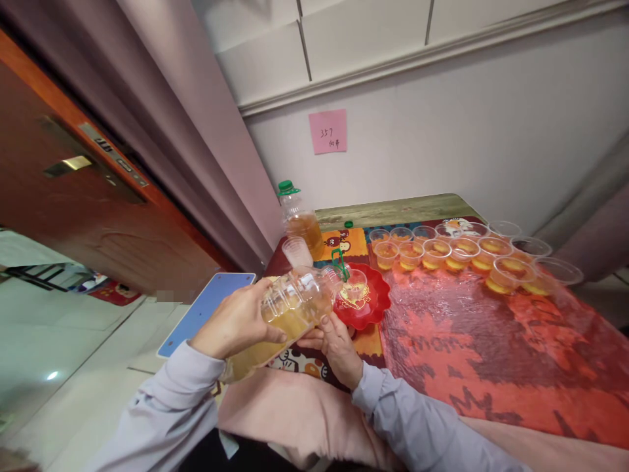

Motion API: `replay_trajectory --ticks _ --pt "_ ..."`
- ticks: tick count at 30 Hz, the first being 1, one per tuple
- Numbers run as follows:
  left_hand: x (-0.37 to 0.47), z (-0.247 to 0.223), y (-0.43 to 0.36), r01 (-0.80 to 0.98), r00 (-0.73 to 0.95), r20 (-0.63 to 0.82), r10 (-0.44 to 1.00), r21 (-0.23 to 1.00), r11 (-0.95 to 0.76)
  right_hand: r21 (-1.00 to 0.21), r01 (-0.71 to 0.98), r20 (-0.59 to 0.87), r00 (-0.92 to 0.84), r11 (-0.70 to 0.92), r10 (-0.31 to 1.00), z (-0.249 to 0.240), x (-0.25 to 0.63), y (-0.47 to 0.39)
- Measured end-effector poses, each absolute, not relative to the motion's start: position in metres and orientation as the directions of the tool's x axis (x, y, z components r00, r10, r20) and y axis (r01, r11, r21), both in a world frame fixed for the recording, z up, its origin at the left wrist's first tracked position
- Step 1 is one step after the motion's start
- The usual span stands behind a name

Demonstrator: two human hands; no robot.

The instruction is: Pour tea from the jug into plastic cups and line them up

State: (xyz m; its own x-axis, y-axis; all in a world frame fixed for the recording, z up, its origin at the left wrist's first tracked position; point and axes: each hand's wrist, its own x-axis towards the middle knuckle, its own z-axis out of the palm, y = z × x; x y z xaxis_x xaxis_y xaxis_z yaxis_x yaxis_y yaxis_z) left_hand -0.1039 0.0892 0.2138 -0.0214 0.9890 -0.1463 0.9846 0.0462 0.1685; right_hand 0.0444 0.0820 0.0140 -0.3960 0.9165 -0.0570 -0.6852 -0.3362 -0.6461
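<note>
A large clear plastic bottle (295, 305) of yellowish liquid lies tilted in my hands, its neck pointing right over a red scalloped plate (378, 301). My left hand (240, 318) wraps round the bottle's body from the left. Under the shoulder, my right hand (337, 344) grips the bottle with its fingers beneath. A green handle (338, 262) sticks up at the bottle's neck. Below the mouth, a clear plastic cup (354, 285) stands on the plate; how much is in it I cannot make out.
Several clear cups (437, 252) of amber liquid stand in rows on the table's far right. Behind the plate are a second bottle (304, 226) with a green cap, a stack of clear cups (296, 252) and a loose green cap (348, 224). A blue board (206, 308) lies left.
</note>
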Motion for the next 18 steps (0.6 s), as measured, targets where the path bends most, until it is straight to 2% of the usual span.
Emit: replay_trajectory --ticks 18 --pt "-0.0943 0.2211 0.0915 0.986 -0.042 -0.192 0.98 0.15 0.072 -0.637 -0.695 -0.061 -0.388 -0.335 0.92 0.0139 0.0447 0.0841"
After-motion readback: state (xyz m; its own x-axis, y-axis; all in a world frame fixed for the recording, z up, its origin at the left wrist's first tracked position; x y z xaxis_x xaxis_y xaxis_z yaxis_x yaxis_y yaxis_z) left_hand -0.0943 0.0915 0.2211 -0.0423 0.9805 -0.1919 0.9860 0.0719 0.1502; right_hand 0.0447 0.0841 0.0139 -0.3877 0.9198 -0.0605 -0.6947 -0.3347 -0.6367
